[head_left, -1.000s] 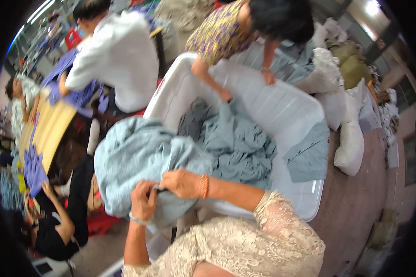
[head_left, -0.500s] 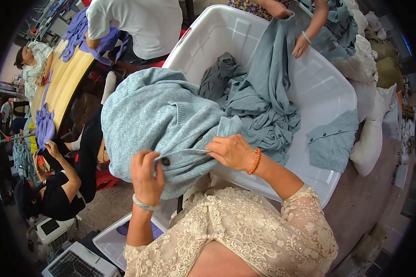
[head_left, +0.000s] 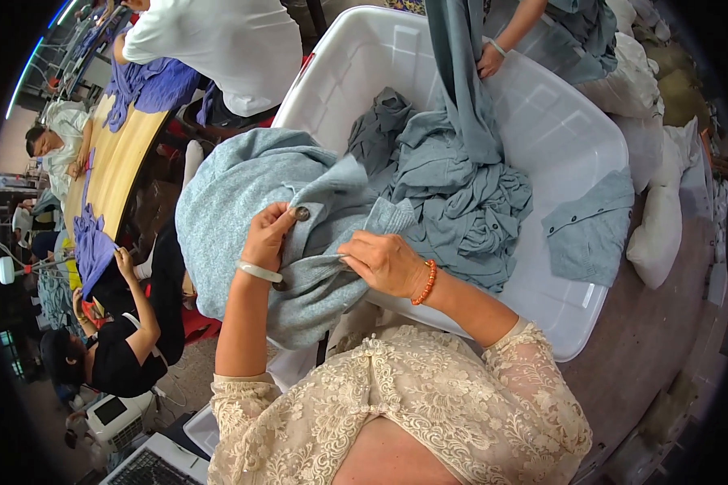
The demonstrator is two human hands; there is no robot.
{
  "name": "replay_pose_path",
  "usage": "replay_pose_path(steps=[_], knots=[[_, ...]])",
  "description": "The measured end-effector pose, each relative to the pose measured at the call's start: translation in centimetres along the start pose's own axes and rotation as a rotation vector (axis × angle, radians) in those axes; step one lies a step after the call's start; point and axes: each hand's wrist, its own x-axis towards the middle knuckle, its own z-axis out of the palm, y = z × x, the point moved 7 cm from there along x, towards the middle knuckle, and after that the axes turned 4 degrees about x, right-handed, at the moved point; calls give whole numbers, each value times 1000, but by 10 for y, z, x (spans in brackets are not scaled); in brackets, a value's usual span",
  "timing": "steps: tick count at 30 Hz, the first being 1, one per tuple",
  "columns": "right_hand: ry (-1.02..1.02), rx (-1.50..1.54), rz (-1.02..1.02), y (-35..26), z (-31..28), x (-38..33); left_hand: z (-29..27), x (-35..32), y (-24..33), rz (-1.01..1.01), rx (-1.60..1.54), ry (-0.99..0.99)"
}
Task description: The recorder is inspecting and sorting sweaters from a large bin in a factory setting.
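Note:
A light blue-grey knitted cardigan (head_left: 222, 214) lies bunched in front of me, partly over the near left corner of a large white bin (head_left: 570, 319). With my left hand (head_left: 267, 236), I pinch its front edge beside a dark round button (head_left: 302, 213). My right hand (head_left: 386, 263) grips another edge of the cardigan between thumb and fingers, lower and to the right. A second dark button (head_left: 279, 283) shows just below my left wrist. Ribbed trim stands up between and beyond my hands.
Inside the bin lie heaped grey-blue garments (head_left: 461, 218); a buttoned piece (head_left: 590, 230) hangs over its right wall. A co-worker's hand (head_left: 490, 61) holds cloth at the far side. White sacks (head_left: 659, 242) stand right. People handle purple garments at a curved table (head_left: 129, 162) on the left.
My left hand has moved up and slightly right, lifting the buttoned edge. My right hand has shifted slightly left. The co-worker at the bin has pulled a grey-blue garment higher.

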Motion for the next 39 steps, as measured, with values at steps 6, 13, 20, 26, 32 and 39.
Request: replay_pose_path(steps=[6,13,20,26,32,39], knots=[[-53,69,2,10,11,22,21,-22,0,37,91,-107],[-120,124,-37,11,15,33,32,-28,10,94,158,-116],[4,22,-4,-9,10,33,30,-39,14,183,347,-1],[105,-55,-8,-12,11,27,33,-39,16,195,435,-4],[65,-81,3,-7,15,21,39,-56,32,251,735,-121],[50,79,49,-4,15,22,37,-68,32,363,794,-84]])
